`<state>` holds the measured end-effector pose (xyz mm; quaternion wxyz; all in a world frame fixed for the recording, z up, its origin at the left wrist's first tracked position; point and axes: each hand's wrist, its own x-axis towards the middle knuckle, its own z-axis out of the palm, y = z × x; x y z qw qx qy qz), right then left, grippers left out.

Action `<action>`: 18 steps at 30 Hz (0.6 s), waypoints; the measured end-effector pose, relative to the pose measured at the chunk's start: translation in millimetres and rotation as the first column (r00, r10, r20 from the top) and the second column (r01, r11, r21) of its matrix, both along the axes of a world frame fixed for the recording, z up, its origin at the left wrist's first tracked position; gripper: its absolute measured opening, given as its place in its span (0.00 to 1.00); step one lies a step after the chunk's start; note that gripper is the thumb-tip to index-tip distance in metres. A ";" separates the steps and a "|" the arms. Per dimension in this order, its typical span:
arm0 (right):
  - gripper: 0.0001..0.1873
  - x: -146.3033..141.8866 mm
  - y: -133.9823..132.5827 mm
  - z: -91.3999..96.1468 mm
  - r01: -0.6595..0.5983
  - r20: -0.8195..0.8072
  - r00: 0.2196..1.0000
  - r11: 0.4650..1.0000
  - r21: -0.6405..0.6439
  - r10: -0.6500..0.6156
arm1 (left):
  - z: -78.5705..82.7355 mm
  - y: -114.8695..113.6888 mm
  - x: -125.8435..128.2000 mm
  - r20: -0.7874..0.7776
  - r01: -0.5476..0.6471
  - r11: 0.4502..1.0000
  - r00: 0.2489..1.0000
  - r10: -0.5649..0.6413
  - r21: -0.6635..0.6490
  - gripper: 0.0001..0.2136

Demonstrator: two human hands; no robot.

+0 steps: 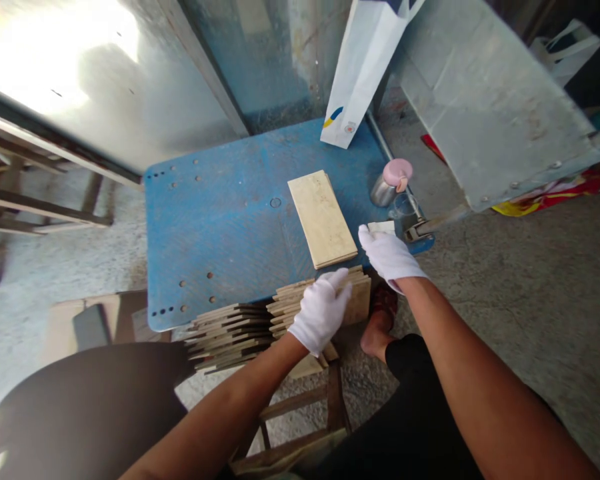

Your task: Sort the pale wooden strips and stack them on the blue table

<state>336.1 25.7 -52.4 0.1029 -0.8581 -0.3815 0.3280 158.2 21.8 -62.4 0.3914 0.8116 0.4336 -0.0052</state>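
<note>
My left hand (pixel 325 310), in a white glove, is over a row of thin wooden boards (pixel 290 303) standing on edge by the table's front. Its fingers are partly curled and apart, and no board shows in its grip. My right hand (pixel 387 257), also gloved, is closed at the table's right front corner, with a small flat pale piece (pixel 381 227) at its fingertips. What that piece is made of is unclear. Between the hands and the table's middle, a short pile of light wooden boards (pixel 323 217) lies flat on the blue table (pixel 215 227).
A steel cup with a pink lid (pixel 397 173) and a clear glass (pixel 403 208) stand at the right edge. Behind them is a tall white paper bag (pixel 357 73). A grey metal panel (pixel 495 100) juts in from the right. Under the boards is a wooden stool (pixel 335 400).
</note>
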 end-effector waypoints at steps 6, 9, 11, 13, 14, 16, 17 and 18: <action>0.31 -8.9 0.2 -7.0 -0.207 0.048 0.974 0.952 -0.227 0.223 | -9.8 41.1 -6.3 -0.067 -0.331 0.944 0.941 0.331 0.012 0.24; 0.30 -11.8 2.6 -10.1 -0.257 0.066 0.958 0.938 -0.231 0.279 | -12.3 53.8 1.3 -0.031 -0.322 0.944 0.947 0.321 -0.068 0.22; 0.29 -14.3 4.0 -9.7 -0.246 0.035 0.965 0.941 -0.233 0.260 | -13.3 55.8 7.8 -0.047 -0.347 0.923 0.938 0.344 -0.164 0.21; 0.28 -16.5 4.3 -8.1 -0.196 -0.017 0.980 0.947 -0.253 0.198 | -13.6 54.4 13.4 -0.052 -0.388 0.885 0.920 0.389 -0.255 0.21; 0.28 -17.0 4.1 -7.7 -0.173 -0.036 0.985 0.950 -0.261 0.169 | -13.6 53.1 15.5 -0.040 -0.410 0.870 0.909 0.415 -0.275 0.21; 0.26 -16.2 2.8 -9.3 -0.172 -0.022 0.985 0.950 -0.261 0.172 | -12.9 50.6 18.0 -0.053 -0.450 0.844 0.889 0.456 -0.291 0.24; 0.25 -15.1 1.9 -11.8 -0.190 -0.028 0.982 0.952 -0.241 0.189 | -12.1 49.5 18.4 -0.064 -0.461 0.837 0.884 0.464 -0.294 0.25; 0.24 -13.6 0.9 -15.5 -0.213 -0.045 0.977 0.957 -0.199 0.208 | -11.0 48.5 18.5 -0.078 -0.468 0.830 0.880 0.468 -0.305 0.27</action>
